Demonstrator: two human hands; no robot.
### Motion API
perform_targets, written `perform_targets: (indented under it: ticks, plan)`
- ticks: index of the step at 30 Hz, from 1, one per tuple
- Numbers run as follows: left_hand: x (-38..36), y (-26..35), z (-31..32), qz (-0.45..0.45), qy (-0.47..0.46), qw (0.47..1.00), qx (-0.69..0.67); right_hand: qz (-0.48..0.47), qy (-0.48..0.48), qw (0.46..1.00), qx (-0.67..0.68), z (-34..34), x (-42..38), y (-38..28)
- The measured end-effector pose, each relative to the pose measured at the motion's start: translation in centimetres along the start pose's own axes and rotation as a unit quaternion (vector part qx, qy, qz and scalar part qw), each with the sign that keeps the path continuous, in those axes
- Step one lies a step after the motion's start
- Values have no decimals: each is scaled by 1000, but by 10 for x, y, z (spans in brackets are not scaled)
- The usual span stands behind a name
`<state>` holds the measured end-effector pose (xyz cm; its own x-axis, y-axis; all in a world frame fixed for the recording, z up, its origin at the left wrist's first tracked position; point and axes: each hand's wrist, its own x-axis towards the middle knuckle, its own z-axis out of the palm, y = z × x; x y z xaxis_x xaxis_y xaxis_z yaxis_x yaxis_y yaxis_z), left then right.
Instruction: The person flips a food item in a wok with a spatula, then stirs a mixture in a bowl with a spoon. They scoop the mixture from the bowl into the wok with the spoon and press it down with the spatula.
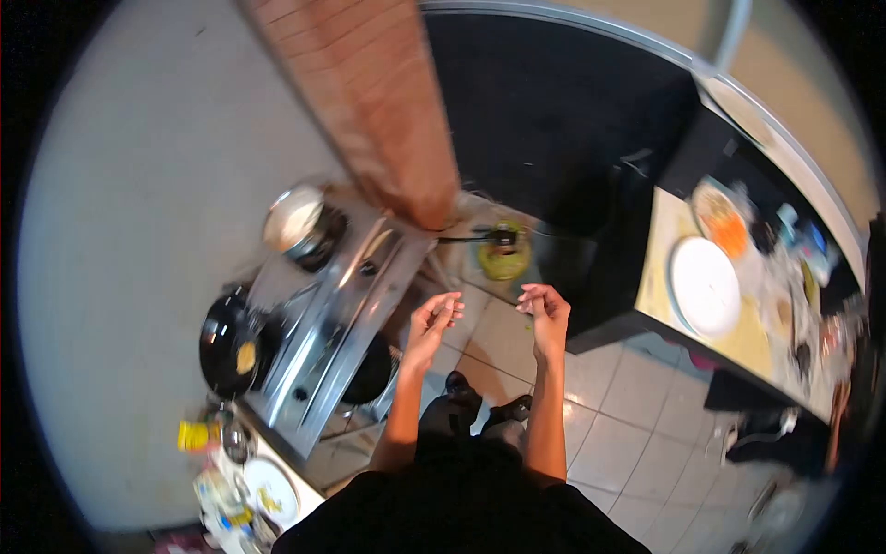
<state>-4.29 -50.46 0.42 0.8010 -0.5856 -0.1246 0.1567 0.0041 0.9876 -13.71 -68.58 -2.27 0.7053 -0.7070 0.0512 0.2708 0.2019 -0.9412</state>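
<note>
Holding nothing visible in the bare left hand (434,319), with fingers loosely bent and thumb near the fingertips; read as a narrow, relaxed grip. Likewise without visible load in the bare right hand (549,309), with fingers curled inward and only a small opening showing. Cannot tell whether some tiny scrap sits hidden behind the fingers. Held well apart, above the pale square floor tiles (498,340), touching nothing.

Find just beyond both hands, in the middle of the scene, the round yellowish-green container (504,265), with the black long-handled utensil (500,238) lying over it, handle pointing left toward the stove. Cannot make out the utensil's exact shape for blur. Find left of the left hand the long silver metal stove (332,319), with the glossy black round wok (218,337) at its left side and the shiny silver pot (288,222) toward its far end. See to the right, on the pale-topped black counter (666,222), the round white plate (705,288).

For good work from here, keep the left forearm clear of the metal edge, possibly hot; grasp by handles rather than rims, and steady the container before lifting anything off it.
</note>
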Motion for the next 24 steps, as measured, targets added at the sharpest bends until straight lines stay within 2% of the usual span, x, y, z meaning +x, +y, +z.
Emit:
perform_targets:
  ticks: [3,6,9,12,14,16,19,22,23,24]
  plan:
    - [-24,2,-56,19,118,993,-9,14,-107,994,-22,53,-9,11]
    - [-40,5,-96,54,170,983,-40,2,-197,979,-53,89,-18,17]
    - [-53,11,-120,66,179,980,-61,31,-259,961,-88,120,-24,24]
    - [-71,12,-148,93,171,979,-58,61,-273,952,-124,167,-40,38]
    - [-96,24,-172,83,124,988,-43,64,-299,943,-133,207,-55,66]
    - [-119,35,-207,98,136,985,-38,63,-328,932,-143,245,-63,107]
    - [-165,50,-260,97,122,988,-2,-68,-338,912,-222,298,-74,164]
    - [-220,61,-314,107,142,984,-16,-103,-337,888,-296,341,-80,190]
    - [-236,60,-329,113,177,978,-4,-100,-352,884,-290,353,-80,195]
    - [-252,60,-342,125,217,968,17,-205,-320,853,-357,364,-81,193]
